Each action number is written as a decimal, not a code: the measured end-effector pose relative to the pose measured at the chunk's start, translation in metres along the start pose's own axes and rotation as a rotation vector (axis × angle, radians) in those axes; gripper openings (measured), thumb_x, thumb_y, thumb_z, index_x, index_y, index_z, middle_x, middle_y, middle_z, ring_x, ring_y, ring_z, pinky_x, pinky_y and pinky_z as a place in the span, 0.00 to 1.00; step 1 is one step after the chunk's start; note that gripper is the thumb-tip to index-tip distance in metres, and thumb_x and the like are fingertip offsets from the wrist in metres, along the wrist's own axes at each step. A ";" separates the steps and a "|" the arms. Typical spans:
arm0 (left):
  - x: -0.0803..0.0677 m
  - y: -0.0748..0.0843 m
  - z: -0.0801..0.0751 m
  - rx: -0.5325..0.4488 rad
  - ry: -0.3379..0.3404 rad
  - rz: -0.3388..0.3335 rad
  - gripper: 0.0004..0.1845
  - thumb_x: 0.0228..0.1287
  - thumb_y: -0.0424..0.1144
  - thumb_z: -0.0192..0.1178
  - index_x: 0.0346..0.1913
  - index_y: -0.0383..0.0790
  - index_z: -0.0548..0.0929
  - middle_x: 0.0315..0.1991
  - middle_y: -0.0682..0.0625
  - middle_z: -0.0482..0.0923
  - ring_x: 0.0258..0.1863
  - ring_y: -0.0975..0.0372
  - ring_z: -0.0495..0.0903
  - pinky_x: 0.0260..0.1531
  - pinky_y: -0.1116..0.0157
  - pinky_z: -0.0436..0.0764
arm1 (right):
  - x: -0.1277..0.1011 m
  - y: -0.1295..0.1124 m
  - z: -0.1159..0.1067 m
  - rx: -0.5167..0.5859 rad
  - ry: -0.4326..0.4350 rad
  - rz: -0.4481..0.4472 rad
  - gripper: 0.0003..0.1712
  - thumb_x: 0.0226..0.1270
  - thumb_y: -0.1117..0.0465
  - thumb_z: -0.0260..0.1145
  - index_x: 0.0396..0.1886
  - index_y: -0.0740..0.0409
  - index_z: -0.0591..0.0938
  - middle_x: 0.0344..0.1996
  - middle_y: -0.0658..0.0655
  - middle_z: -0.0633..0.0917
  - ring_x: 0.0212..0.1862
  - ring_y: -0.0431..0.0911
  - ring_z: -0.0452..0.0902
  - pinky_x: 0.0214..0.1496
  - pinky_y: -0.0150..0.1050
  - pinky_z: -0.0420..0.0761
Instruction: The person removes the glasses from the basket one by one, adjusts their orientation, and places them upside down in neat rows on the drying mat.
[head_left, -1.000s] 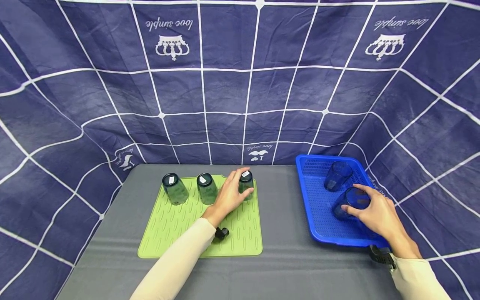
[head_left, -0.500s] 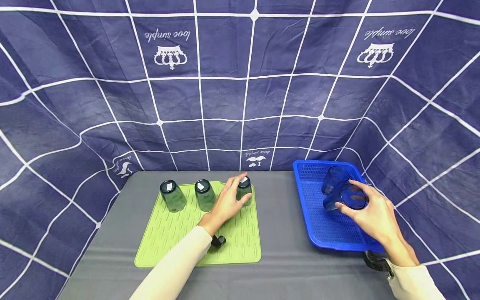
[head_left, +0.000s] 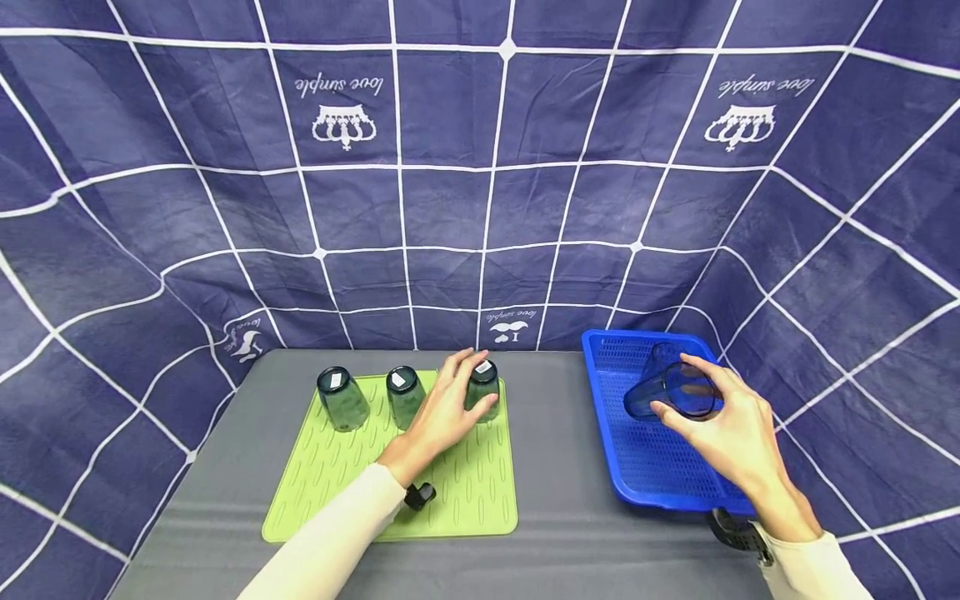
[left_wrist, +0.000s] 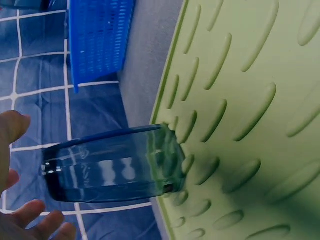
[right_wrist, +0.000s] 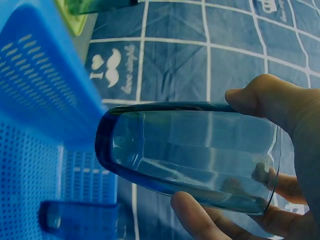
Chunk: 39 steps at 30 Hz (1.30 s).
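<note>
Firstly, the right hand (head_left: 731, 417) grips a blue-tinted transparent glass tumbler (right_wrist: 190, 155) between thumb and fingers, tilted over a blue perforated plastic basket (head_left: 637, 458). The left hand (head_left: 438, 408), fingers spread wide, is just beside an upturned blue-green glass tumbler (left_wrist: 115, 165) on a light-green ribbed mat (head_left: 472, 500); a gap shows between them. Farther left stand two matching upturned tumblers (head_left: 345, 404). Behind the gripped tumbler, a second blue tumbler (right_wrist: 82, 218) occupies the basket. Beyond hangs a navy white-gridded cloth (head_left: 450, 208).

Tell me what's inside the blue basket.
One glass is inside the basket. In the head view, the held glass partly covers it, and whatever lies behind the right hand can't be seen there.
</note>
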<state>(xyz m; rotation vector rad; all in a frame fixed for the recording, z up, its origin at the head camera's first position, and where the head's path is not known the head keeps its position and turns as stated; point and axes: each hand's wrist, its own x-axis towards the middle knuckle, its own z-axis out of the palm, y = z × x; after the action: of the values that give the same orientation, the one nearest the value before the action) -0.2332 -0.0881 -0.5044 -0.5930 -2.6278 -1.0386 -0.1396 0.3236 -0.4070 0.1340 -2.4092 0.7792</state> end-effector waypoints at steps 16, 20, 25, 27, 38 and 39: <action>-0.011 0.026 -0.039 -0.018 0.077 0.160 0.38 0.80 0.50 0.77 0.87 0.54 0.75 0.84 0.42 0.75 0.80 0.42 0.81 0.74 0.38 0.88 | 0.004 -0.042 0.013 0.101 0.010 -0.087 0.50 0.49 0.58 0.98 0.76 0.41 0.89 0.55 0.53 0.96 0.54 0.22 0.83 0.49 0.11 0.77; -0.012 0.028 -0.046 -0.011 0.093 0.182 0.38 0.79 0.50 0.78 0.86 0.53 0.76 0.83 0.43 0.76 0.80 0.43 0.82 0.75 0.39 0.87 | 0.004 -0.050 0.019 0.128 0.001 -0.092 0.50 0.50 0.59 0.97 0.76 0.40 0.89 0.54 0.52 0.95 0.54 0.24 0.83 0.49 0.11 0.78; -0.017 0.032 -0.053 -0.021 0.110 0.198 0.39 0.78 0.49 0.79 0.86 0.52 0.77 0.83 0.44 0.77 0.81 0.45 0.81 0.78 0.42 0.85 | 0.000 -0.061 0.029 0.200 -0.031 -0.092 0.49 0.52 0.60 0.97 0.77 0.40 0.89 0.53 0.52 0.94 0.52 0.27 0.86 0.49 0.13 0.83; -0.019 0.036 -0.056 -0.031 0.118 0.210 0.39 0.77 0.48 0.80 0.86 0.52 0.77 0.82 0.44 0.77 0.81 0.46 0.81 0.78 0.42 0.85 | -0.001 -0.065 0.033 0.232 -0.047 -0.094 0.49 0.53 0.61 0.97 0.77 0.41 0.88 0.55 0.52 0.94 0.52 0.29 0.88 0.50 0.15 0.86; -0.032 0.046 -0.059 -0.059 0.124 0.256 0.39 0.76 0.46 0.81 0.84 0.49 0.78 0.82 0.44 0.78 0.82 0.50 0.81 0.83 0.46 0.82 | -0.009 -0.085 0.051 0.372 -0.112 -0.103 0.49 0.54 0.64 0.96 0.77 0.42 0.87 0.60 0.52 0.93 0.53 0.29 0.90 0.52 0.22 0.91; -0.033 0.047 -0.059 -0.059 0.129 0.261 0.39 0.76 0.46 0.81 0.84 0.49 0.78 0.81 0.44 0.78 0.81 0.50 0.81 0.83 0.46 0.82 | -0.010 -0.086 0.052 0.392 -0.118 -0.102 0.49 0.54 0.65 0.96 0.77 0.42 0.87 0.60 0.53 0.93 0.53 0.30 0.91 0.52 0.24 0.92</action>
<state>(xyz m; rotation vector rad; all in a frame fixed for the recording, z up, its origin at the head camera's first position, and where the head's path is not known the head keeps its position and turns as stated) -0.1778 -0.1076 -0.4469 -0.8276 -2.3401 -1.0374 -0.1354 0.2228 -0.4034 0.4656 -2.3068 1.2166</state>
